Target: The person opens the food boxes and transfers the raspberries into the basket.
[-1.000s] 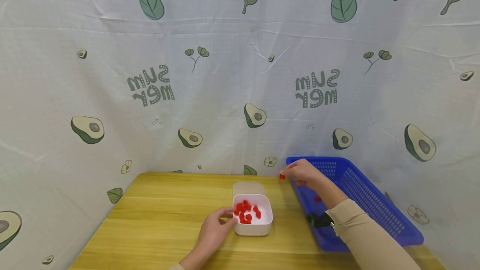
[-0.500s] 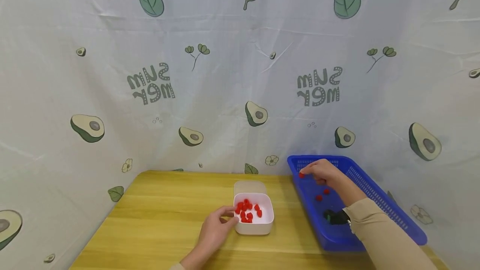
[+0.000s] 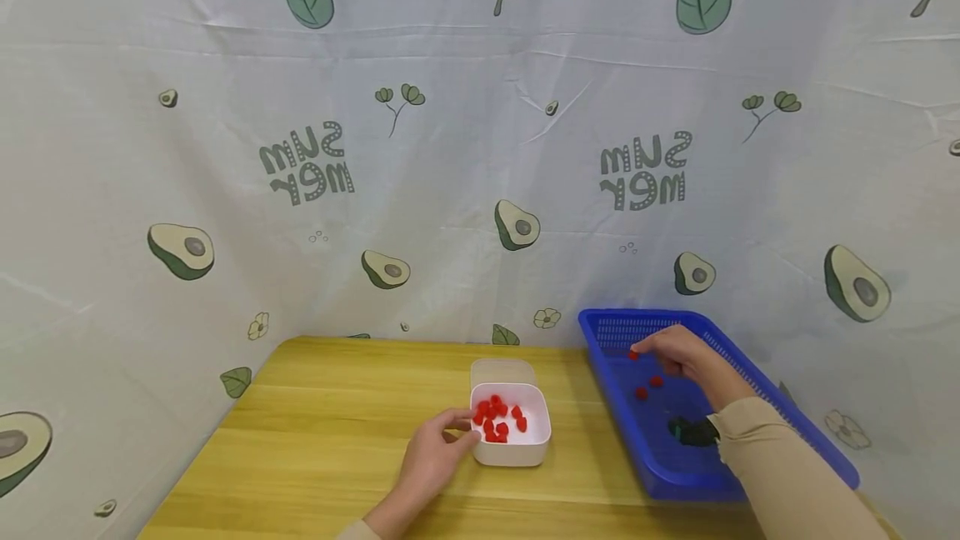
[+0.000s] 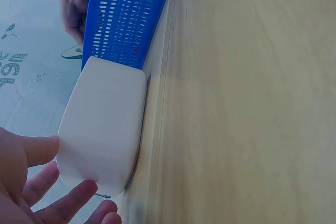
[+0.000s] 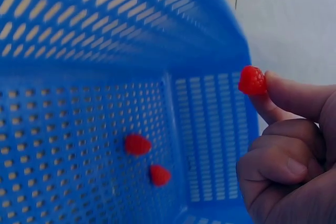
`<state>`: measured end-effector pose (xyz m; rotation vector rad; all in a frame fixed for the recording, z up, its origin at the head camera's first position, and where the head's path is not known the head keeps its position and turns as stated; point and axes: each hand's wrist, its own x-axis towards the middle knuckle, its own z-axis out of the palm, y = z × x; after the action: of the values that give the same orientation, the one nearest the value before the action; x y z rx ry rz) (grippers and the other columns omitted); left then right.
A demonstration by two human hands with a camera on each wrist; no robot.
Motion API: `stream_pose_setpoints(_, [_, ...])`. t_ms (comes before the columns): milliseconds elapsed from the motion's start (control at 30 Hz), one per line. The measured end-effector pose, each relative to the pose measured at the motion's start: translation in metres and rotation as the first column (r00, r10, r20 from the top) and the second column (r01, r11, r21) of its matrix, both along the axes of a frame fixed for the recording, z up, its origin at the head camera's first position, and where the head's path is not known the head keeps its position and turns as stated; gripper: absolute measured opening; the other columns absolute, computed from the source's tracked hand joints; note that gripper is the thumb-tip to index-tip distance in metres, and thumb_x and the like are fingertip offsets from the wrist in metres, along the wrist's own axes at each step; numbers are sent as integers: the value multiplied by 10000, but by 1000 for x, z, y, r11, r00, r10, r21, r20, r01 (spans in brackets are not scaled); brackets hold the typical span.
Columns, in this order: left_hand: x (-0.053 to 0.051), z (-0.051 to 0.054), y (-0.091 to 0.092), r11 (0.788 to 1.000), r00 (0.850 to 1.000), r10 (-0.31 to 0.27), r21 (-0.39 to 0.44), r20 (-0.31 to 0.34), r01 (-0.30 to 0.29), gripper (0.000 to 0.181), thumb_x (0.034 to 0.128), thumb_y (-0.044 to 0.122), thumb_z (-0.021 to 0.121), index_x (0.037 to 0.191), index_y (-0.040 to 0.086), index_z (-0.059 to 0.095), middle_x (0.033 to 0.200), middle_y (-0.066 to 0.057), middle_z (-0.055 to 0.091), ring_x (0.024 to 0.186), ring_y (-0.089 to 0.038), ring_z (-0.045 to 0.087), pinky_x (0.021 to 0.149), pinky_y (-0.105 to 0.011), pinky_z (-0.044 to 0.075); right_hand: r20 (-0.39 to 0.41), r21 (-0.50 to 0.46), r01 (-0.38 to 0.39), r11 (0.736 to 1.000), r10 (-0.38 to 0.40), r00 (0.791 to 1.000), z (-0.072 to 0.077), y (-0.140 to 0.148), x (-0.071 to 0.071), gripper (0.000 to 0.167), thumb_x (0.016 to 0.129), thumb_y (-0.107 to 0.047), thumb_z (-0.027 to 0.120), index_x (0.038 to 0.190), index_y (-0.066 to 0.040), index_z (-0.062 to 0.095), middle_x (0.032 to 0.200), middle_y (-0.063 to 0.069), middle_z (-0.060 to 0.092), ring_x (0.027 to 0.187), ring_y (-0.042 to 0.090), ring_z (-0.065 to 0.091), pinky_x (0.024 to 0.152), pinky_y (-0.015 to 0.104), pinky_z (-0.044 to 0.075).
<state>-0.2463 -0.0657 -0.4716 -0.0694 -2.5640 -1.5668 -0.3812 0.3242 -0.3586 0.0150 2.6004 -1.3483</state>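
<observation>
Between the thumb and index finger of my right hand [image 3: 684, 353] is a red raspberry [image 5: 252, 81], held above the far part of a blue plastic basket [image 3: 652, 482]. Its other fingers are curled in. Two more raspberries [image 5: 137, 145] lie on the basket floor. My left hand [image 3: 437, 452] rests its fingertips against the left side of a small white box [image 3: 510, 455], fingers relaxed. Several raspberries [image 3: 491, 408] are inside the box, mostly toward its left side. In the left wrist view, the thumb [image 4: 42, 150] touches the box's edge, and the box hides its contents.
A beige flap, apparently the box's lid [image 3: 502, 371], lies behind the box. Beneath everything is a wooden table [image 3: 360, 407], with a patterned curtain [image 3: 450, 273] behind it. A dark strap [image 3: 693, 432] circles the right wrist.
My right hand has moved rightward with the raspberry, from outside the basket's left rim to over its inside. My left hand stays at the box. The head view shifts slightly.
</observation>
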Motion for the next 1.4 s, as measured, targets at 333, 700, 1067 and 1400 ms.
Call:
stream_pose_setpoints(333, [1, 1, 1, 1000, 1000, 1, 2, 6, -1, 317, 907, 252, 749, 1210, 167, 717, 1059, 19, 719, 875, -160, 613, 724, -334, 518, 41, 127, 46, 991, -51, 998, -11, 22, 1, 550, 936, -191, 660, 497, -215, 330, 460, -92, 299, 447, 62, 275, 468, 237, 275])
stream_pose_setpoints(700, [0, 2, 2, 1000, 1000, 11, 5, -2, -11, 311, 907, 253, 747, 1205, 170, 721, 1058, 13, 725, 872, -159, 619, 714, -325, 524, 43, 215, 52, 975, -63, 997, -17, 37, 4, 540, 928, -185, 651, 491, -215, 335, 448, -78, 330, 429, 64, 329, 455, 225, 300])
stream_pose_setpoints(1067, [0, 2, 1, 1000, 1000, 10, 9, 0, -10, 315, 907, 265, 746, 1207, 169, 719, 1059, 14, 723, 871, -149, 622, 701, -298, 517, 28, 259, 45, 965, -54, 998, -17, 33, 4, 475, 912, -215, 649, 553, -185, 339, 444, -77, 304, 412, 62, 304, 433, 232, 301])
stream_pose_setpoints(1400, [0, 0, 1, 1000, 1000, 5, 4, 5, -5, 314, 908, 261, 745, 1209, 175, 718, 1061, 21, 722, 874, -157, 615, 716, -329, 517, -37, 161, -9, 987, 15, 999, -6, -2, 10, 280, 920, -243, 691, 967, 32, 716, 517, -57, 354, 432, 89, 315, 454, 263, 305])
